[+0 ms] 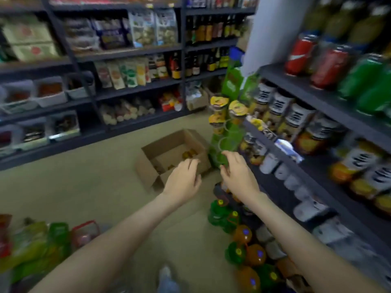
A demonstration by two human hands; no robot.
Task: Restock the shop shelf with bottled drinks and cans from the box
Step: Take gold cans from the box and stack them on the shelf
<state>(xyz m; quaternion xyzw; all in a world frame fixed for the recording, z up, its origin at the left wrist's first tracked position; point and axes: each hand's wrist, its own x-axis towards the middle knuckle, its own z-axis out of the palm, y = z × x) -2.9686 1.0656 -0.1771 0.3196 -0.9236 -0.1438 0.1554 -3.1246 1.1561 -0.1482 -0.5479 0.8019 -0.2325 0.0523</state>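
Left hand [184,178] and right hand [238,173] hovered near the box [149,170], fingers loose, nothing held. Bottles [189,153] inside looked heavy and slick; best gripped round the body.

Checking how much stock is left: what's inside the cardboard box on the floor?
A few blurred yellowish-brown bottles lie toward the right side inside the cardboard box. The left hand covers its near right corner, so what lies there cannot be seen.

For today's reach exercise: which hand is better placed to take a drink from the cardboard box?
Probably left: the left hand hovers open over the box; the right hand is beside it, before the green rack.
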